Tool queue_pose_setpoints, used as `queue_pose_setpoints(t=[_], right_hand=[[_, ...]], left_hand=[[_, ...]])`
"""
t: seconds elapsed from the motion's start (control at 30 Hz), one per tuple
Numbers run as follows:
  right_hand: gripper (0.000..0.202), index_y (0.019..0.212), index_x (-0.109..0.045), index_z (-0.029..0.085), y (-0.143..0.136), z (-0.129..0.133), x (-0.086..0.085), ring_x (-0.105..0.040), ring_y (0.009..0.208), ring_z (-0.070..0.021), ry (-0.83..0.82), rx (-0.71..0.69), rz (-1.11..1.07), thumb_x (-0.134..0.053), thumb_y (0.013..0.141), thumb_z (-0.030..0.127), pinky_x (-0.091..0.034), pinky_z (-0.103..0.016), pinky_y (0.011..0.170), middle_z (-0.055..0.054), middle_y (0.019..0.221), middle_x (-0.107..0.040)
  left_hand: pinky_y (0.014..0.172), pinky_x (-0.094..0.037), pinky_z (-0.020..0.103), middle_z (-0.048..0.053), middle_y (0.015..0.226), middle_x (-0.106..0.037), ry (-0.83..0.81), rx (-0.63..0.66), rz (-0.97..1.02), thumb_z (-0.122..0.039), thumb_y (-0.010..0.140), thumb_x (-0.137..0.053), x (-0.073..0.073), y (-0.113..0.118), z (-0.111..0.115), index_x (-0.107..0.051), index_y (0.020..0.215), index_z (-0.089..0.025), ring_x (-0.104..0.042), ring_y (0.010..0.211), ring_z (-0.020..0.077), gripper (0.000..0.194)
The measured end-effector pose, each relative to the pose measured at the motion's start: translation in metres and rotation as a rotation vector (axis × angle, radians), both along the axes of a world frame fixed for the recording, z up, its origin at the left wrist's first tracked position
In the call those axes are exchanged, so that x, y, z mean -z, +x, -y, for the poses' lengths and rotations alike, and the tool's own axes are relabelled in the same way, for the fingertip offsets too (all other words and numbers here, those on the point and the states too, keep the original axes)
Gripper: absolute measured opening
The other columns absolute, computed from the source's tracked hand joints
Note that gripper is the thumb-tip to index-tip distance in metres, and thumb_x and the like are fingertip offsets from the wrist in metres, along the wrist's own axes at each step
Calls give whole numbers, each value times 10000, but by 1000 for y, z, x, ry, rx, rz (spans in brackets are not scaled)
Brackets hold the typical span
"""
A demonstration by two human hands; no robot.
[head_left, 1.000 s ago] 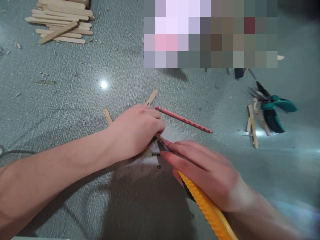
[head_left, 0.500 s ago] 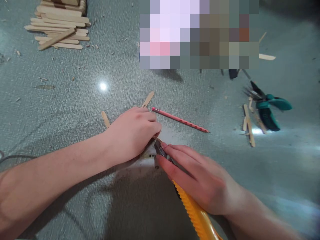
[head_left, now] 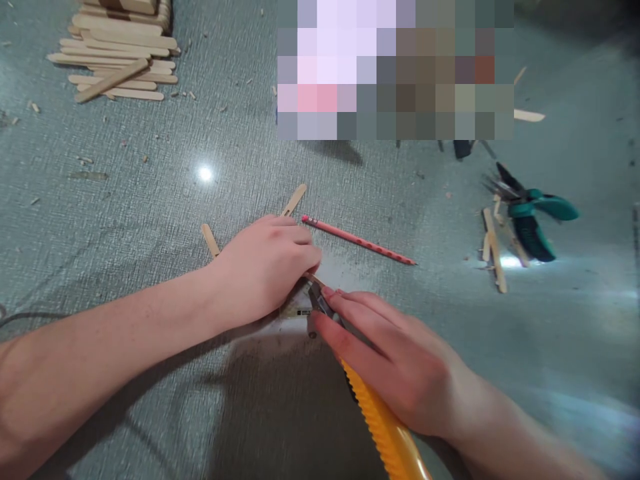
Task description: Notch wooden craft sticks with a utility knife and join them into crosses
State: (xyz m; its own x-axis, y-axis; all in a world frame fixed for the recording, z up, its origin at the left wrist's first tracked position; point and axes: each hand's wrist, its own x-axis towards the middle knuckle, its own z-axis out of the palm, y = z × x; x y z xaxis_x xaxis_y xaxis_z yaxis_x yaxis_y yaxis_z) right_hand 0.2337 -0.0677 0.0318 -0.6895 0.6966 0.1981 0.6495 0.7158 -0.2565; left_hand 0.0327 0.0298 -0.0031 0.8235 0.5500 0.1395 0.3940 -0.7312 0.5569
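My left hand [head_left: 273,263] is closed and pressed low to the table, its fingers curled round a wooden craft stick [head_left: 315,279] whose end pokes out toward the knife. My right hand [head_left: 385,350] grips a utility knife with a yellow ridged handle [head_left: 383,427] and a grey metal head. That head touches or nearly touches the stick's end; the blade's exact contact is hidden. Beyond my left hand, a slotted craft stick [head_left: 295,199] and another craft stick [head_left: 210,239] show partly. A small clear piece with a dark label [head_left: 300,312] lies under my hands.
A pink pencil [head_left: 357,240] lies just beyond my hands. To the right are green-handled pliers [head_left: 533,223] beside cut stick pieces [head_left: 494,250]. Piled craft sticks [head_left: 120,50] sit at the back left, with wood scraps scattered about. A blurred-out patch covers the back middle.
The knife's yellow handle has swung slightly left, with its head staying by the stick. My left hand keeps its place. The whole view has shifted a little.
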Motion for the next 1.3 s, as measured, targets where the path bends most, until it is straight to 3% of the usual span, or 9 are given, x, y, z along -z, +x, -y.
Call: queue_pose_setpoints(t=[0.2,0.43,0.53,0.6,0.77,1.0,1.17,1.3], right_hand=[[273,1038,-695,57,-5,5,0,-706,955,-312,40,34,24,-439,948,79,-635,-389,764,-224,1019,-720],[190,1038,-717,97,-6,4,6,-721,878,-271,283,-19,113,-633,868,82,-613,-466,914,-191,976,-764],[226,1088,-722,124,2,4,6,-706,934,-260,390,-48,138,-677,870,165,-617,-434,903,-176,1041,-765],[259,1110,-727,143,7,5,6,-688,927,-240,447,-74,139,-694,879,255,-616,-413,894,-143,1062,-766],[207,1018,-769,255,9,7,9,-632,885,-170,590,-82,60,-730,858,380,-608,-332,829,-5,1022,-771],[129,892,-796,251,3,6,10,-639,864,-148,636,-65,-8,-808,770,291,-551,-310,769,16,943,-763],[135,933,-789,222,2,14,11,-648,875,-181,602,-9,-44,-748,806,244,-499,-351,723,-35,934,-773],[127,936,-777,197,1,14,12,-646,880,-191,558,7,-67,-699,837,215,-485,-362,735,-63,939,-782]], left_hand=[[763,-437,341,13,814,-683,1,17,16,-125,892,-542,-1,0,-1,-699,798,-180,-608,816,177,192],[785,-451,336,38,887,-672,74,10,34,-143,953,-470,-2,-5,1,-665,870,-156,-586,846,173,212],[766,-482,326,50,921,-665,110,-16,106,-156,963,-455,-9,-9,7,-643,913,-145,-587,820,162,195],[674,-490,287,43,936,-671,105,-45,162,-162,955,-463,-14,-13,13,-622,947,-158,-591,754,134,159],[605,-537,241,3,844,-693,207,-86,279,-167,901,-588,-25,-23,26,-609,983,-233,-626,684,103,107],[607,-564,205,-4,785,-706,235,-64,303,-195,895,-615,-31,-27,33,-620,962,-210,-651,651,84,68],[557,-523,165,7,751,-689,226,-59,385,-161,866,-659,-33,-21,29,-664,886,-150,-627,603,58,23],[519,-491,122,-6,728,-665,121,-106,394,-114,839,-663,-34,-16,26,-673,853,-147,-602,574,33,37]])
